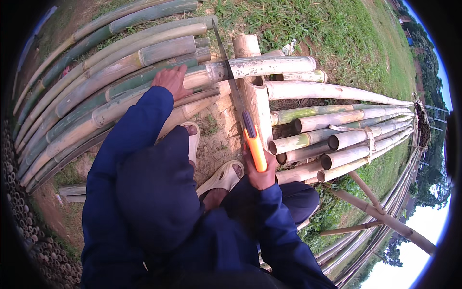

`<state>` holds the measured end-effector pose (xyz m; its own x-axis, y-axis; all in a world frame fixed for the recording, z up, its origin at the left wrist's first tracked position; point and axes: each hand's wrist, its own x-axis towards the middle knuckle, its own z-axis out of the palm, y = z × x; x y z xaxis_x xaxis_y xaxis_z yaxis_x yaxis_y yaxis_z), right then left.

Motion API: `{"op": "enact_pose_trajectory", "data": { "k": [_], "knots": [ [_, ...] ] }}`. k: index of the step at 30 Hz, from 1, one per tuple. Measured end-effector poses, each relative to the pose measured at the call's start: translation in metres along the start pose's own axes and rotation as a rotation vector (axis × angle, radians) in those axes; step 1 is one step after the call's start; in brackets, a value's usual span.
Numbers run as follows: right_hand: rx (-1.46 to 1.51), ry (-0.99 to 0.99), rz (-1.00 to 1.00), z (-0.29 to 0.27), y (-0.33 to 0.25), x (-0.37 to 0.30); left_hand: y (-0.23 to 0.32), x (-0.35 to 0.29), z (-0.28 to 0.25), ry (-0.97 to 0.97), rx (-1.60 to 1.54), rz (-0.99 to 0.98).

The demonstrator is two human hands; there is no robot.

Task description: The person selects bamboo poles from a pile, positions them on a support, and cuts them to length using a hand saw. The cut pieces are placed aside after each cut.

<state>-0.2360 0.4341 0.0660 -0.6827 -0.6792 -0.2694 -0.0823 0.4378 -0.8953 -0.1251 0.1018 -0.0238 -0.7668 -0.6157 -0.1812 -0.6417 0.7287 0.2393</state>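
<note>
My right hand is closed round the orange handle of a handsaw. Its long dark blade slants up and away, lying across a thick bamboo pole near that pole's right end. The pole runs from the lower left to the upper middle and is pale with dark specks at this end. To the left of the blade, my left hand presses on the pole with its fingers curled over it. Beneath the pole, close to the blade, a pale cut log acts as a rest.
Several green and tan bamboo poles lie side by side on the left. A stack of cut poles stretches right, partly tied with a strip. My feet in beige clogs stand below the saw. Grass lies beyond; many cut bamboo ends fill the lower left.
</note>
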Motion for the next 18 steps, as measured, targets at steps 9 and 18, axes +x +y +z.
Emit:
{"op": "enact_pose_trajectory", "data": {
  "k": [9, 18],
  "knots": [
    [-0.095, 0.006, -0.063, -0.045, 0.016, -0.108, 0.000, 0.006, -0.006, -0.045, 0.008, -0.026],
    [0.008, -0.065, -0.063, -0.005, 0.004, -0.010, -0.004, 0.004, -0.005, -0.001, 0.061, -0.003]
  ]
}}
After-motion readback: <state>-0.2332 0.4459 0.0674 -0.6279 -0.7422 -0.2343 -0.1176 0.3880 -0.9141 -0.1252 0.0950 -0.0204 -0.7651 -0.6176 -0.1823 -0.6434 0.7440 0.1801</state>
